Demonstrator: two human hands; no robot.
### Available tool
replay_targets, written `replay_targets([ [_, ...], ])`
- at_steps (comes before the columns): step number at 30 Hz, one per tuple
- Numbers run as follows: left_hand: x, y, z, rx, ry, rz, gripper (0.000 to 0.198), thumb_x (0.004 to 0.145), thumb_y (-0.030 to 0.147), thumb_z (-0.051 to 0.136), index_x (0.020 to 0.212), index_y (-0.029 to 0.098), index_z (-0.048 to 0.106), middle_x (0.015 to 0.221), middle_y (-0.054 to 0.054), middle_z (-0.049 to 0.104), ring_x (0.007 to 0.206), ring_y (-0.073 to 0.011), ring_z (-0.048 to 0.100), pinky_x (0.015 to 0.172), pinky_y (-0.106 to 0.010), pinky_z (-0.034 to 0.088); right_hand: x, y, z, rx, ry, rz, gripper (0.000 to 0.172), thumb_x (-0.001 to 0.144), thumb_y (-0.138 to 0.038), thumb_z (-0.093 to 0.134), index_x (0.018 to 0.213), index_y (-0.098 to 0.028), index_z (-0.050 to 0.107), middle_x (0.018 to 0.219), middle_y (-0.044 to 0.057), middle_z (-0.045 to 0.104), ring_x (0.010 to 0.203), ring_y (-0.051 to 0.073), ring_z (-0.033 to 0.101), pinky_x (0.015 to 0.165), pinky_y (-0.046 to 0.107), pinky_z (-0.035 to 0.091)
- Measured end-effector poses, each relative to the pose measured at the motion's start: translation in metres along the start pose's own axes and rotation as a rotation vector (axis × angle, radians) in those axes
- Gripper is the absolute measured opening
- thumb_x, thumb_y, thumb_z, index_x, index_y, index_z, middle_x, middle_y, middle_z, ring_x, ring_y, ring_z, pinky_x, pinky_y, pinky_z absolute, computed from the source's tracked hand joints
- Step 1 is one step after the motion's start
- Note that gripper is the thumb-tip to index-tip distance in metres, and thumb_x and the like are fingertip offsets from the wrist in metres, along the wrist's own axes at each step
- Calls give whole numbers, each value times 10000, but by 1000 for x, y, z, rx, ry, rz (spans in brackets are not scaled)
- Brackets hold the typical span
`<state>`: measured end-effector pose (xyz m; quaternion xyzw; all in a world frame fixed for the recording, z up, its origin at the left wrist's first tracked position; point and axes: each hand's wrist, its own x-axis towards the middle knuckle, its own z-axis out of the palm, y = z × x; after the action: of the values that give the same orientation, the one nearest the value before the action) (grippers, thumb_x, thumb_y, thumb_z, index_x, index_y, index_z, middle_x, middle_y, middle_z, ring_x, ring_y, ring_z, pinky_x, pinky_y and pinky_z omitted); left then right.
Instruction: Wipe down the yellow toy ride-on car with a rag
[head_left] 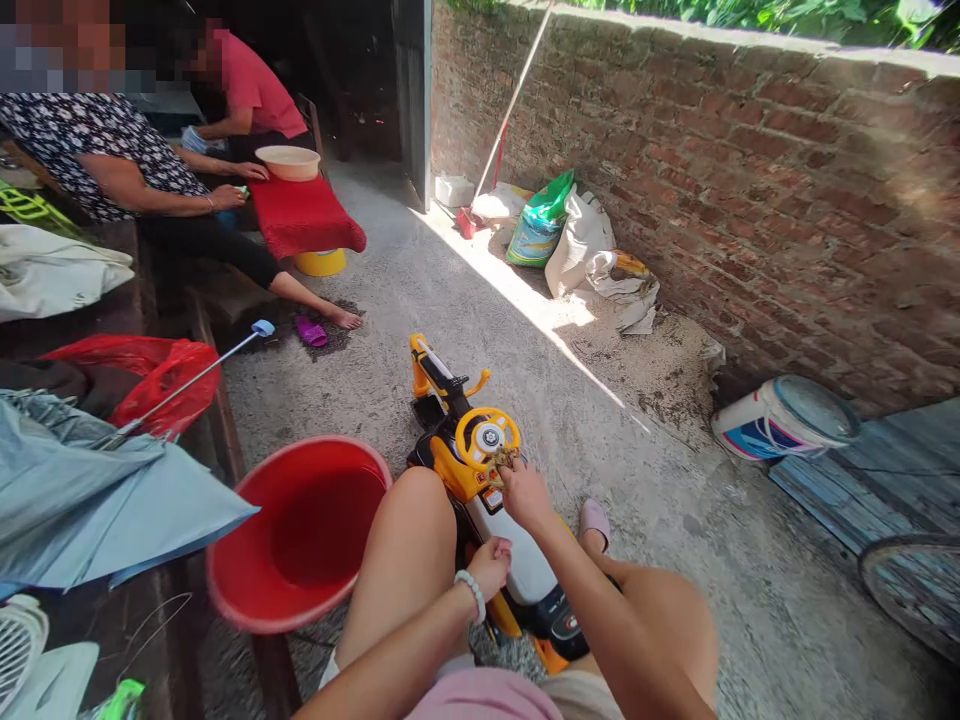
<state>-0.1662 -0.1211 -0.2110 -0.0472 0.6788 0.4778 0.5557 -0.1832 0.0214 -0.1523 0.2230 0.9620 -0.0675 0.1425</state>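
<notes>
Between my knees stands a yellow, black and white ride-on toy digger [510,525] with a yellow steering wheel [474,420]. Over its front panel, just below the wheel, my right hand [525,495] is closed on a small brownish, crumpled thing [498,467] whose kind I cannot make out. My left hand [491,567], with a pale bead bracelet at the wrist, is closer to my body above the toy's white seat. Its fingers are curled closed, and anything inside them is hidden.
A red tub [300,535] stands left of my knee, beside a folded grey-blue umbrella [97,480]. Two people sit at a red-covered low table [307,215] bearing a basin [289,162]. Sacks [577,240] and a paint bucket [784,415] line the brick wall.
</notes>
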Motion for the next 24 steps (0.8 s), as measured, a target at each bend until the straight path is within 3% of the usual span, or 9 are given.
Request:
replay_targets([
  [3, -3, 1, -1, -6, -19, -18, 197, 857, 172, 670, 1052, 174, 644, 920, -16, 680, 797, -125, 613, 670, -219, 437, -11, -4, 11, 138, -44, -54, 332, 876, -188, 602, 1181, -246, 722, 1225, 101, 647, 1088, 241, 632, 876, 304, 496],
  [6, -6, -1, -4, -32, -40, -33, 197, 853, 129, 646, 1047, 161, 634, 945, -24, 684, 786, -119, 615, 663, -217, 428, 1, 2, 4, 320, 73, -17, 353, 863, -180, 562, 1175, -230, 720, 1168, 87, 660, 1070, 225, 641, 893, 295, 501],
  [9, -5, -2, -10, -75, -54, -36, 149, 857, 113, 634, 998, 159, 630, 912, -18, 677, 769, -121, 617, 673, -231, 431, 36, 14, -18, 455, 269, 11, 371, 906, -210, 465, 1191, -211, 703, 1130, 89, 670, 1056, 231, 634, 897, 318, 521],
  [11, -3, -2, -13, -102, -43, -29, 120, 859, 126, 650, 971, 164, 629, 890, -12, 671, 766, -123, 617, 675, -233, 426, 66, 18, -33, 439, 334, 46, 414, 935, -216, 407, 1246, -202, 681, 1152, 92, 669, 1081, 232, 623, 932, 331, 519],
  [16, 3, -8, -14, -129, -25, 9, 130, 837, 158, 698, 947, 177, 632, 856, -6, 653, 758, -132, 603, 677, -246, 413, 114, -13, -41, 304, 231, 69, 450, 901, -197, 541, 1329, -194, 680, 1323, 134, 633, 1179, 255, 597, 1006, 344, 484],
  [20, 6, -13, -13, -89, -61, 66, 136, 795, 162, 726, 893, 192, 636, 809, 0, 630, 755, -149, 586, 744, -280, 444, 105, -57, -34, 31, 81, -161, 426, 945, -162, 503, 1312, -236, 705, 1420, 128, 595, 1204, 272, 571, 980, 364, 477],
  [24, 7, -12, -13, -36, -71, 95, 89, 827, 117, 641, 865, 193, 615, 822, -6, 625, 789, -154, 591, 804, -295, 463, 71, -78, -27, -61, 61, -278, 381, 997, -159, 411, 1182, -195, 743, 1358, 151, 615, 1200, 295, 553, 945, 397, 485],
])
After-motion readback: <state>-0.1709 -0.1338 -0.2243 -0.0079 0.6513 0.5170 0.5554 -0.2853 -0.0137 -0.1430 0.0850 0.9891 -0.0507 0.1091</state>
